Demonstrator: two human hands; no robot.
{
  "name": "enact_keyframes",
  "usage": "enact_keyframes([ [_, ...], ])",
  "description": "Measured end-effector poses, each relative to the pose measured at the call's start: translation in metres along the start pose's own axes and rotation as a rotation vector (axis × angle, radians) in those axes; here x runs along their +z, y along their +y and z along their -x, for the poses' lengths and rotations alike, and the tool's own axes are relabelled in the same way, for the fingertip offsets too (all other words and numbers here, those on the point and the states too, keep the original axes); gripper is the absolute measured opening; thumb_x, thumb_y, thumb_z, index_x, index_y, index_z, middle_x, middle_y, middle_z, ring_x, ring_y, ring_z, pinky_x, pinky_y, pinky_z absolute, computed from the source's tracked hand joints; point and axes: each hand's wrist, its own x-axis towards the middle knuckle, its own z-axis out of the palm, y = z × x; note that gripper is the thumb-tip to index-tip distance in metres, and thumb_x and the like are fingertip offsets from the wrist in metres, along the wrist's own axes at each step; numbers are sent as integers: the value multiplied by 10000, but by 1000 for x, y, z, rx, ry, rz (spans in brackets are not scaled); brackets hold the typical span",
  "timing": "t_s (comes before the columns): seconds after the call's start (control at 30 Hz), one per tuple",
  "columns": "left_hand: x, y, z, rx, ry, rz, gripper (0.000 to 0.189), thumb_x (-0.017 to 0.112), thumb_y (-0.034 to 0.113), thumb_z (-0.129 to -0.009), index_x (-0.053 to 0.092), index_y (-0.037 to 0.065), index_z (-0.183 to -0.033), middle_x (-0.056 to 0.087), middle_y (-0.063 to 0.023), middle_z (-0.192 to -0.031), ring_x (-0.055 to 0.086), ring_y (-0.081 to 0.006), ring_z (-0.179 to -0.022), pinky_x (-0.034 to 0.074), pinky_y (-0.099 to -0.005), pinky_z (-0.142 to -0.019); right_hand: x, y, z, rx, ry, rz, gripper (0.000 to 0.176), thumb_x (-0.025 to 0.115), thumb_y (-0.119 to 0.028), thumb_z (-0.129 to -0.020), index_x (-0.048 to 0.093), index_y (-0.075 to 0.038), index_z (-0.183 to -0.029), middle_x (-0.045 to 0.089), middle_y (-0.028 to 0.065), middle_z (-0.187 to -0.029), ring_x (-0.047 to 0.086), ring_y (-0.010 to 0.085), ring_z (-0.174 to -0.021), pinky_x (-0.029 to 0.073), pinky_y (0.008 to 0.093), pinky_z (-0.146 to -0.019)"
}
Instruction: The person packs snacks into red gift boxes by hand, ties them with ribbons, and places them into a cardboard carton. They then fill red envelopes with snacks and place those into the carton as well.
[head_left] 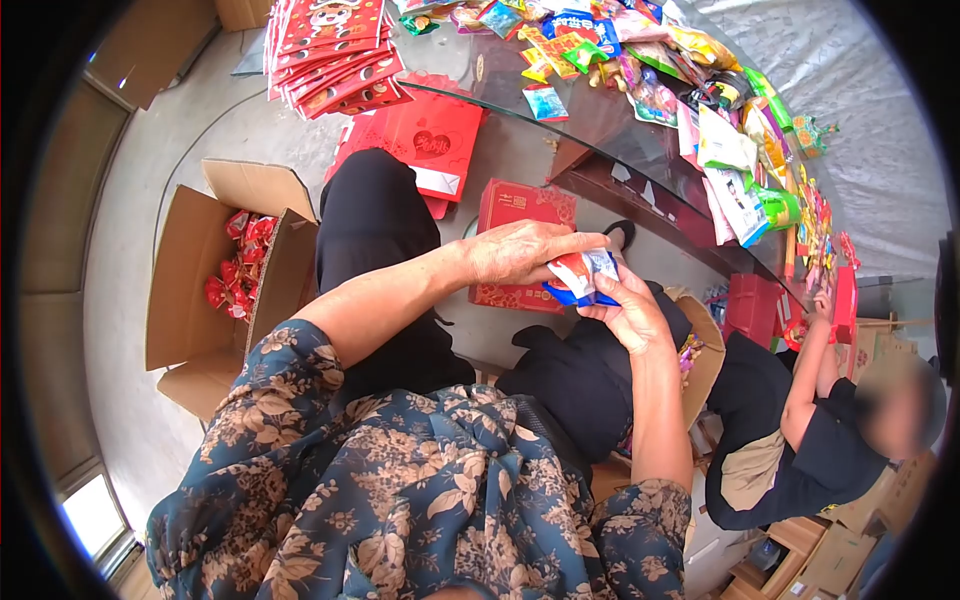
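Observation:
Over my lap, a small blue, white and red snack packet (pixel 583 277) is held between my two hands. My left hand (pixel 515 252) reaches in from the left, its index finger stretched along the packet's top and the other fingers curled at its edge. On the other side, my right hand (pixel 636 312) pinches the packet with the thumb in front; some of its fingers are hidden behind. Below my left hand lies a red patterned gift box (pixel 515 208). Many bright snack packets (pixel 725 140) are piled on the glass table (pixel 610 135) ahead.
A stack of red printed bags (pixel 335 55) sits at the upper left. Red gift bags (pixel 425 145) lie below it. An open carton (pixel 195 280) with red-wrapped items (pixel 243 265) stands at my left. A co-worker (pixel 820 430) in dark clothes reaches to the table at right.

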Motion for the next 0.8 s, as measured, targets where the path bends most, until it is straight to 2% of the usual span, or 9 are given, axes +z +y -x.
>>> enact_keyframes([
  [0.07,0,5,-1,-18,8,64,715,671,59,-773,370,121,-1419,592,-203,-1171,593,-364,-1059,513,-431,-842,-2,1,8,-6,12,19,442,683,-177,-871,505,-25,-1246,638,85,-1088,647,183,-928,577,345,-711],
  [0.1,-8,16,-3,-193,-113,141,697,667,91,-788,357,90,-1413,573,-212,-1206,591,-361,-1060,509,-427,-849,-4,1,13,-25,46,10,437,682,-171,-870,509,-26,-1243,639,84,-1083,648,183,-922,577,341,-703],
  [0.2,-1,6,-1,-183,-31,161,634,645,90,-799,382,78,-1376,573,-198,-1197,596,-344,-1046,511,-409,-841,-20,-5,28,-95,120,-63,400,671,-145,-871,521,-28,-1223,643,88,-1072,655,191,-890,579,335,-672],
  [0.23,-3,6,-1,-221,-36,153,510,628,83,-808,457,74,-1288,566,-167,-1119,597,-339,-987,517,-404,-808,-28,-5,31,-106,159,-82,385,665,-142,-876,523,-27,-1215,646,93,-1069,657,197,-885,580,335,-668],
  [0.37,-4,2,2,-179,-33,-17,317,635,61,-814,538,41,-1115,497,-136,-1018,584,-345,-911,512,-411,-760,-45,-2,33,-151,197,-180,356,647,-150,-896,520,-13,-1199,655,119,-1047,668,233,-852,584,338,-661],
  [0.47,1,-6,7,-18,53,-124,326,650,44,-807,535,37,-1111,497,-140,-1034,580,-352,-926,505,-415,-764,-37,-2,26,-200,193,-227,368,644,-154,-901,506,-2,-1208,655,128,-1034,671,247,-835,585,334,-654],
  [0.57,2,1,7,-93,93,-258,344,655,38,-803,534,34,-1125,502,-146,-1018,574,-363,-943,497,-426,-764,-25,-4,17,-258,187,-244,382,642,-158,-905,500,5,-1219,649,129,-1047,671,246,-837,584,325,-647],
  [0.67,1,-2,9,-144,106,-247,298,655,39,-800,552,24,-1080,507,-151,-996,574,-365,-932,494,-419,-757,-21,-6,7,-261,147,-230,364,636,-154,-909,510,-1,-1213,646,123,-1059,670,232,-841,584,324,-648],
  [0.8,-2,-3,11,-63,95,-183,176,642,19,-794,586,19,-960,515,-151,-971,583,-356,-892,498,-415,-731,-3,-11,1,-228,123,-149,297,615,-133,-918,539,-19,-1182,656,87,-1036,663,182,-856,574,306,-636],
])
